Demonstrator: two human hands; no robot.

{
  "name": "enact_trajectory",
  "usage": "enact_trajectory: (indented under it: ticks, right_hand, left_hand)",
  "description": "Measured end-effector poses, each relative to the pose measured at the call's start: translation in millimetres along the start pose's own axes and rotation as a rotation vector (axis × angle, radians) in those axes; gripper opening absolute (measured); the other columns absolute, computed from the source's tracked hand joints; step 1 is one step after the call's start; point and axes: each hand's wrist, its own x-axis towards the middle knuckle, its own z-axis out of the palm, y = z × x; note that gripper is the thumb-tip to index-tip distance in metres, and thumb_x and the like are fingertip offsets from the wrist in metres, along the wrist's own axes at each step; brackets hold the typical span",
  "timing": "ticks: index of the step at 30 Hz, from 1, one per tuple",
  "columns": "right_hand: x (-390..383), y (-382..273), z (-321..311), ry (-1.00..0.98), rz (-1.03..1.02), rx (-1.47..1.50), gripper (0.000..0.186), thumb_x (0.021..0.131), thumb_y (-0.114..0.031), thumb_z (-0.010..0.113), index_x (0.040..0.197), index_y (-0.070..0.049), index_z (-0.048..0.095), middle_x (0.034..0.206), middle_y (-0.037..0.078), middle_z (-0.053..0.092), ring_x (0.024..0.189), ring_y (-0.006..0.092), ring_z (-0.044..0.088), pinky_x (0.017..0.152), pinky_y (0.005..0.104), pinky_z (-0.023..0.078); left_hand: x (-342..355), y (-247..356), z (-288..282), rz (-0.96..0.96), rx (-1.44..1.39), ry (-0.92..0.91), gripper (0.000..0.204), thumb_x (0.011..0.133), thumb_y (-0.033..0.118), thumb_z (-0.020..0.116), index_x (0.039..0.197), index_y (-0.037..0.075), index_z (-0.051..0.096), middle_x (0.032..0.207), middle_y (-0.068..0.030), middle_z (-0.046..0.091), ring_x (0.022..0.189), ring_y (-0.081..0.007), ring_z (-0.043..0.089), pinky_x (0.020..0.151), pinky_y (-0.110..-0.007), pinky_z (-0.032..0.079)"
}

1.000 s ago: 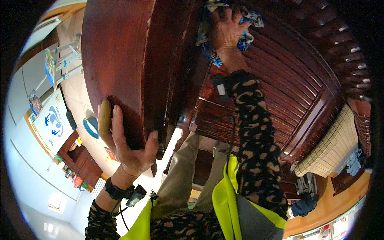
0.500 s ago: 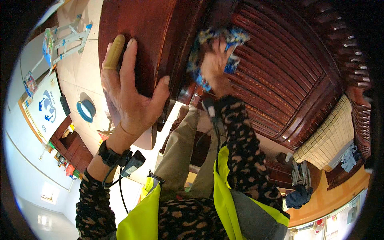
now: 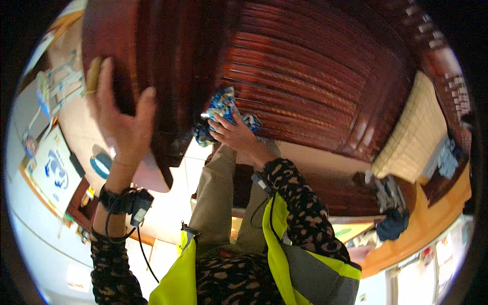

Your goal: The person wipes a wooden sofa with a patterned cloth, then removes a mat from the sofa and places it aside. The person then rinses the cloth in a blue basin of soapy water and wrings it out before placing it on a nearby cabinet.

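Cloth (image 3: pixel 221 101) bunches under the spread right hand (image 3: pixel 235 134) by the slats (image 3: pixel 310 86); left hand (image 3: pixel 122 127) spreads at the board (image 3: pixel 111 30); wiping seems underway, remainder unclear.

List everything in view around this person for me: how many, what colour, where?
Crumpled patterned cloth: one, blue and white, centre
Glossy slatted wooden panel: one, red-brown, upper centre
Broad smooth wooden board: one, red-brown, upper left
Flat mat-like piece: one, beige, right
Crumpled fabric pieces: two, navy and light blue, right side
Round object: one, blue, left
Rectangular panel: one, white with blue design, far left
Safety vest: one, yellow-green and grey, bottom
Long trouser legs: two, khaki, lower centre
Spotted sleeves: two, black and tan, below the hands
Left hand: one, yellowish finger cover, over the board
Right hand: one, bare, on the cloth
Smaller background items: too blurred.
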Motion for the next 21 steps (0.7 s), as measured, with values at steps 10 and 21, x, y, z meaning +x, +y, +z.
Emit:
enact_trajectory:
  ticks: [10, 21]
  right_hand:
    - [-178, 78, -46, -0.041, 0.329, 0.103, 0.066, 0.082, -0.012, 0.066, 0.141, -0.03, 0.041, 0.155, 0.0, 0.025, 0.143, 0.0273, 0.022, 0.111, 0.0622, 0.024]
    - [-297, 103, -33, 0.528, 1.3, 0.056, 0.042, 0.085, -0.01, 0.066, 0.124, -0.005, 0.056, 0.149, 0.015, 0.034, 0.136, 0.0418, 0.03, 0.104, 0.0594, 0.031]
  left_hand:
    - [2, 9, 1, 0.119, 0.03, 0.0, 0.06, 0.085, 0.022, 0.071, 0.139, 0.007, 0.047, 0.132, -0.0204, 0.046, 0.127, -0.0359, 0.041, 0.107, -0.046, 0.033]
    - [-2, 5, 1, -0.027, 0.025, -0.043, 0.06, 0.089, 0.031, 0.066, 0.14, 0.009, 0.045, 0.142, -0.0173, 0.037, 0.131, -0.0337, 0.037, 0.106, -0.047, 0.038]
